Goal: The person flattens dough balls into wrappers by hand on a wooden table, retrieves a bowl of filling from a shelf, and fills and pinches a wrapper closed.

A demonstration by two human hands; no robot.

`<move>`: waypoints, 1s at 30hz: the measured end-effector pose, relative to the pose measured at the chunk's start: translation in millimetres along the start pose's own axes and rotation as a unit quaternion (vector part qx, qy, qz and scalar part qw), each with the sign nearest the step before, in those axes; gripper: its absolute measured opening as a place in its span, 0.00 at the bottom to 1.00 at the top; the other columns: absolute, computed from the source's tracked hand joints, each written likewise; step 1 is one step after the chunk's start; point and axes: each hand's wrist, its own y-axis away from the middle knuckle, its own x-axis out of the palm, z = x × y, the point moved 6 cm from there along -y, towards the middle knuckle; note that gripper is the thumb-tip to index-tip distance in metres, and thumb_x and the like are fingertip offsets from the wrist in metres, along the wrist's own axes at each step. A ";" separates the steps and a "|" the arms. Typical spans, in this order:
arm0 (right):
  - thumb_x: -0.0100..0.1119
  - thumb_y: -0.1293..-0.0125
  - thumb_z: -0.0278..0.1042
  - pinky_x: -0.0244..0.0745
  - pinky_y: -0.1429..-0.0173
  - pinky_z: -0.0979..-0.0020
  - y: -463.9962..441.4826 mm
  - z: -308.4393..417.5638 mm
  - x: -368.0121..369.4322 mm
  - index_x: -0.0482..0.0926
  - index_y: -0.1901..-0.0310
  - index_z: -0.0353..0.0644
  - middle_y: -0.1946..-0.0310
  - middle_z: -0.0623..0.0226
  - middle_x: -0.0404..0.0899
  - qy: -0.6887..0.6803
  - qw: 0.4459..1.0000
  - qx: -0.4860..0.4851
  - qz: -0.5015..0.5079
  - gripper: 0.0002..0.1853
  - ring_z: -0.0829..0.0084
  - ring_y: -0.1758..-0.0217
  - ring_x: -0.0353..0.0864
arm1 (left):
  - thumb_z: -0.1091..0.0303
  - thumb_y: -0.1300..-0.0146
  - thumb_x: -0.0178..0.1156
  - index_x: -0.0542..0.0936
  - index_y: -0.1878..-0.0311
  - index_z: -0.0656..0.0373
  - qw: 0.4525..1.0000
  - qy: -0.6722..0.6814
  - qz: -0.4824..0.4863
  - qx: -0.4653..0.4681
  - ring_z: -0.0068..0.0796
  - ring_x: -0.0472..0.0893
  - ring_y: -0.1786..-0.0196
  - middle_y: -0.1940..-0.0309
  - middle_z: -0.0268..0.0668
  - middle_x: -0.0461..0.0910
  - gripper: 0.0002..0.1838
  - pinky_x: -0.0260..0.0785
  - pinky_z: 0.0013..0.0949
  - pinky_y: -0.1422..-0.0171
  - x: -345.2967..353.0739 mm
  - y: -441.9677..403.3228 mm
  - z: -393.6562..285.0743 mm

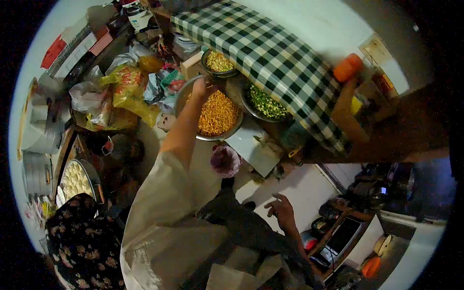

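Observation:
My left hand is at the far edge of a large metal bowl that holds a heap of orange-yellow chopped food. Its fingers are dark and partly hidden, so I cannot make out whether they grip anything. Lower right, away from the bowls, my right hand hangs with its fingers apart and nothing in them. Beside the large bowl stands a bowl of chopped greens with pale bits. Behind it is a smaller bowl of yellowish chopped food.
A green-and-white checked cloth covers a long surface behind the bowls. Plastic bags are piled at left. A pale board lies near the bowls. Another person in a flowered dark top is beside a pan of pale dumplings.

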 end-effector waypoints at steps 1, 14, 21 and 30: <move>0.54 0.22 0.35 0.77 0.61 0.64 -22.1 3.3 11.5 0.70 0.40 0.36 0.60 0.53 0.84 -0.006 1.000 0.015 -0.001 0.16 0.69 0.70 0.80 | 0.58 0.26 0.56 0.77 0.43 0.60 0.999 0.021 0.038 -0.011 0.42 0.82 0.53 0.48 0.46 0.76 0.17 0.84 0.46 0.55 4.6 -15.5 -0.2; 0.61 0.24 0.47 0.54 0.75 0.72 -287.6 140.0 162.0 0.74 0.63 0.45 0.78 0.79 0.64 0.096 0.976 -0.144 -0.132 0.15 0.82 0.80 0.60 | 0.47 0.48 0.75 0.84 0.57 0.55 0.729 -0.611 0.157 0.264 0.52 0.84 0.61 0.63 0.46 0.85 0.24 0.74 0.54 0.46 30.1 -77.1 -30.5; 0.56 0.22 0.53 0.57 0.81 0.71 -358.1 208.1 191.0 0.73 0.60 0.43 0.75 0.70 0.75 0.129 0.980 -0.094 -0.122 0.19 0.80 0.84 0.63 | 0.53 0.62 0.81 0.84 0.59 0.49 0.665 -0.664 0.142 0.310 0.41 0.87 0.63 0.63 0.39 0.86 0.25 0.76 0.46 0.40 29.0 -81.0 -39.7; 0.55 0.23 0.51 0.58 0.69 0.69 -403.6 270.7 185.2 0.76 0.54 0.42 0.62 0.67 0.75 0.015 0.986 -0.094 -0.140 0.18 0.76 0.71 0.63 | 0.38 0.76 0.84 0.77 0.65 0.52 0.604 -0.655 0.176 0.420 0.52 0.81 0.58 0.70 0.42 0.79 0.38 0.68 0.50 0.36 33.7 -93.1 -47.2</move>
